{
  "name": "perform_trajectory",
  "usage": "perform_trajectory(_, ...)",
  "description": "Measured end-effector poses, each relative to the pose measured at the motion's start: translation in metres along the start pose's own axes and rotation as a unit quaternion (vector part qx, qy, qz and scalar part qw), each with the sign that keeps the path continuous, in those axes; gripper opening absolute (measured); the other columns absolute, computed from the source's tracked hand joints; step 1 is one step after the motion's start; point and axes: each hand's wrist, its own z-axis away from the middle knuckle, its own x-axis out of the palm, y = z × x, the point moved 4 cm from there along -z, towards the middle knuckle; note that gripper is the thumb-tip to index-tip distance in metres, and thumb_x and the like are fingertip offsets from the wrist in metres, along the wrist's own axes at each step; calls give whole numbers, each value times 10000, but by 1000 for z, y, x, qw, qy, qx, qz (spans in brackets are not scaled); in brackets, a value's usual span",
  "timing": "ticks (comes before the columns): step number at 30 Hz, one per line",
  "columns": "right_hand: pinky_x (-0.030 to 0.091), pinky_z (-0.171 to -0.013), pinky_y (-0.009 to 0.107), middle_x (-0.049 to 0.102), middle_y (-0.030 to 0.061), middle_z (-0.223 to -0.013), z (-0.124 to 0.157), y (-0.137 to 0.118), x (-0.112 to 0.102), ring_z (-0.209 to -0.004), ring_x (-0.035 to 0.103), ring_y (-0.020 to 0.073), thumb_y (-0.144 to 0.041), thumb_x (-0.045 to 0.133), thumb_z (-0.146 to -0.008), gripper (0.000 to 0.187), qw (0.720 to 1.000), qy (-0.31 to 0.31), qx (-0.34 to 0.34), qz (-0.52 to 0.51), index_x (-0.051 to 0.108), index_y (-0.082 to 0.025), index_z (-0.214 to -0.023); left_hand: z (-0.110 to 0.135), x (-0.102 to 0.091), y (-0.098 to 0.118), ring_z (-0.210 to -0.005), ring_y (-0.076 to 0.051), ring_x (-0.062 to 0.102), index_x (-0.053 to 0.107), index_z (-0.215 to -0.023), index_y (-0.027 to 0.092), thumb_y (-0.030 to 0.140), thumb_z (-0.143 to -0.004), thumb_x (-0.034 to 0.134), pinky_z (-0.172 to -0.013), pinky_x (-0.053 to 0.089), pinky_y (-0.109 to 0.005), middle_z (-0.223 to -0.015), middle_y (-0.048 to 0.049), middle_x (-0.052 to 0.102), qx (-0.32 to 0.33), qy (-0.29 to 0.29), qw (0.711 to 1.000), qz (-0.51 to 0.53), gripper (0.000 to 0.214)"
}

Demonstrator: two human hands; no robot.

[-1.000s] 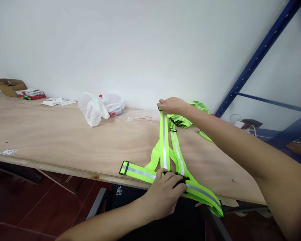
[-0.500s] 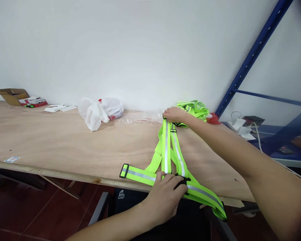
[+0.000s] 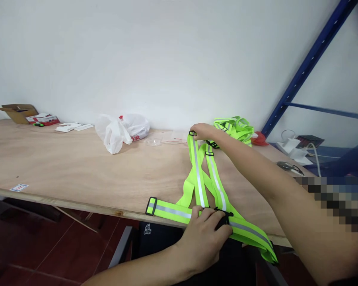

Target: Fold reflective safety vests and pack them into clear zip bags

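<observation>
A neon-green reflective strap vest (image 3: 199, 178) lies stretched across the plywood table (image 3: 77, 167), its waist belt running along the near edge. My left hand (image 3: 205, 234) presses down on the belt where the two shoulder straps meet it, fingers curled over a black buckle. At the far end of the straps my right hand (image 3: 203, 131) is closed on their tops. Just behind that hand sits a pile of more green vests (image 3: 234, 129).
A white plastic bag (image 3: 121, 129) lies at the back of the table, with clear packets (image 3: 164, 139) beside it. A cardboard box (image 3: 18, 112) and a red box sit far left. Blue shelving (image 3: 310, 59) stands on the right, holding white chargers (image 3: 292, 147).
My right hand has drawn the strap tops slightly back and left, straightening the two straps. The left hand has stayed on the belt. The view shifted a little.
</observation>
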Motion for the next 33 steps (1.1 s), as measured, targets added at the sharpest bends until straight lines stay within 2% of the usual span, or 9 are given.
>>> perform_trajectory(6, 304, -586, 293, 723, 99, -914, -21, 13, 7, -739, 591, 200, -227, 627, -749, 219, 1000, 12, 17, -9, 704, -172, -947, 1, 3, -1, -1114, -258, 549, 576, -1171, 196, 102, -819, 550, -887, 369, -440, -1338, -105, 603, 3, 15, 1000, 5, 366)
perform_trajectory(14, 318, -585, 295, 728, 98, -926, -37, 41, 3, -714, 583, 195, -249, 643, -746, 260, 998, 12, 61, -7, 731, -171, -978, 1, 5, -3, -1134, -266, 542, 570, -1181, 206, 122, -815, 550, -904, 361, -461, -1345, -111, 593, 2, 15, 1000, 20, 376)
perform_trajectory(18, 347, -617, 288, 738, 105, -943, -41, 27, 13, -766, 607, 205, -250, 661, -749, 295, 999, -1, 44, -30, 738, -162, -1020, 1, 6, -6, -1119, -254, 561, 587, -1172, 213, 110, -842, 541, -877, 375, -444, -1333, -93, 613, -5, 18, 999, 38, 349)
perform_trajectory(22, 383, -650, 268, 750, 96, -990, -41, -3, 42, -790, 635, 198, -243, 669, -763, 300, 998, -28, 23, -52, 742, -171, -1045, 0, 4, -5, -1121, -248, 575, 590, -1168, 208, 125, -902, 515, -901, 397, -443, -1330, -86, 626, -8, 24, 999, 40, 288)
perform_trajectory(25, 413, -686, 268, 752, 112, -1022, -40, -19, 62, -832, 660, 215, -216, 654, -793, 272, 997, -37, 21, -63, 745, -161, -1044, -2, -4, -3, -1177, -251, 566, 583, -1175, 213, 181, -958, 486, -935, 429, -449, -1378, -88, 593, -15, 20, 999, 42, 239)
perform_trajectory(28, 442, -764, 290, 725, 154, -1137, -32, -22, 69, -965, 663, 258, -252, 607, -862, 315, 997, -22, 30, -74, 710, -138, -1137, 0, -23, -6, -1271, -255, 525, 572, -1219, 223, 246, -981, 493, -990, 462, -432, -1447, -97, 530, -26, 21, 997, 66, 251)
perform_trajectory(31, 446, -863, 316, 655, 180, -1295, -10, -18, 70, -1107, 627, 288, -337, 499, -960, 396, 995, 0, 43, -90, 626, -133, -1275, 7, -44, -17, -1368, -256, 462, 539, -1305, 216, 266, -980, 513, -1097, 434, -415, -1491, -111, 492, -43, 9, 995, 85, 330)
perform_trajectory(33, 446, -899, 323, 633, 191, -1329, 13, -15, 76, -1146, 615, 296, -398, 447, -995, 436, 993, -4, 52, -103, 596, -129, -1304, 15, -51, -28, -1432, -281, 402, 497, -1374, 195, 302, -990, 513, -1158, 386, -453, -1529, -134, 457, -75, -16, 995, 65, 399)
